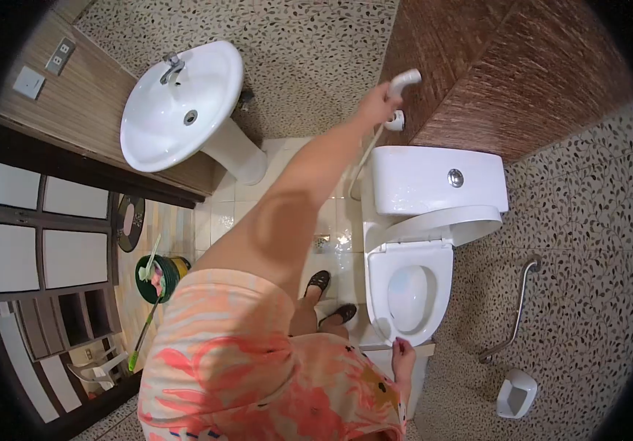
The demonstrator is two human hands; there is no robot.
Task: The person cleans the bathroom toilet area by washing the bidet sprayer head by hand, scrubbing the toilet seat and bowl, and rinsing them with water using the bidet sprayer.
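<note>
My left hand (377,106) reaches up to the wall with its fingers wrapped round a white bidet sprayer (406,79). A white wall holder (397,120) is just below the sprayer, and a pale hose (364,165) hangs beside the cistern. Below is the white toilet (443,294), its lid (478,223) raised and its seat down. My right hand (403,356) is at the front edge of the seat, fingertips drawn together; what they grip, if anything, is too small to tell.
A white pedestal sink (206,81) stands at the upper left. Near the doorway is a dark green bucket (172,284) with cloths and handled tools. A metal grab bar (516,316) and a white wall fixture (517,393) are at the right. A floor drain (322,239) lies behind my feet.
</note>
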